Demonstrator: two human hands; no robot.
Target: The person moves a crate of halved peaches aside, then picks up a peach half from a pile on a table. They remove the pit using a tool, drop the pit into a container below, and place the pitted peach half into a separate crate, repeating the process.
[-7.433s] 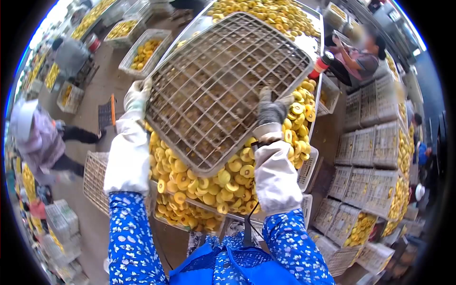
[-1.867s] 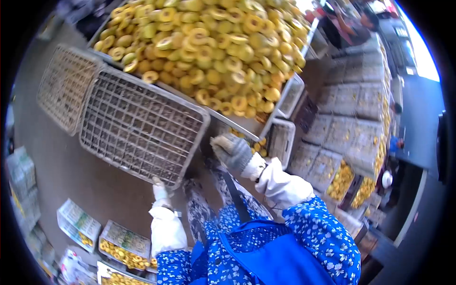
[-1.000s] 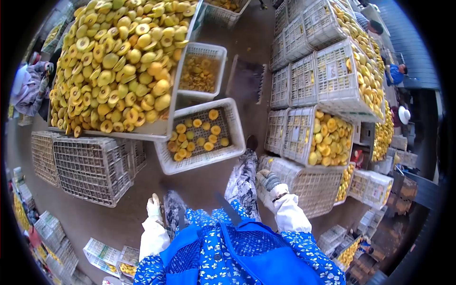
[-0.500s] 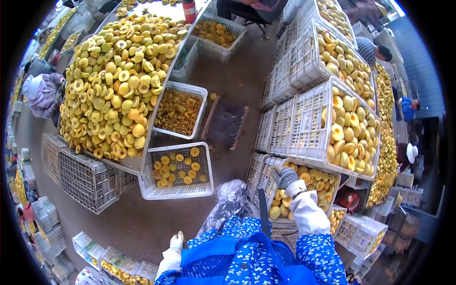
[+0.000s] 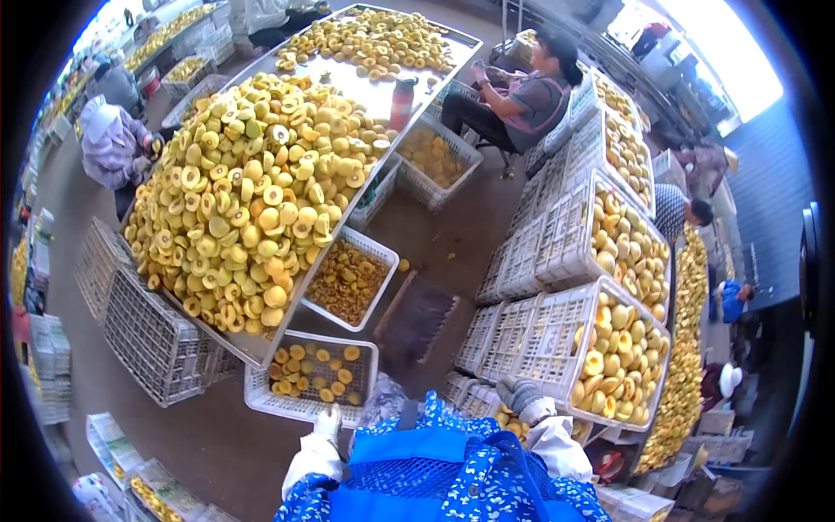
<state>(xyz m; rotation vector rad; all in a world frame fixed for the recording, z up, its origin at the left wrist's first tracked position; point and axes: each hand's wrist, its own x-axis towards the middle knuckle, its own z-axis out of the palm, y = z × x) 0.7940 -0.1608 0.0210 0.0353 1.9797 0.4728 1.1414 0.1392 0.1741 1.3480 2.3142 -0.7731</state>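
While the heaped table [image 5: 372, 94] stands beyond my left hand [image 5: 328, 423], stacked crates [image 5: 541, 341] adjoin my right hand [image 5: 522, 399]; I cannot tell either grip. Brown floor [image 5: 457, 228] shows beyond both.

A fruit-processing workshop: halved yellow fruit heaped on a metal-topped table [image 5: 351, 80] at upper left, stacked plastic crates [image 5: 557, 252] of fruit at right, and a seated worker [image 5: 526, 97] at upper centre-right.
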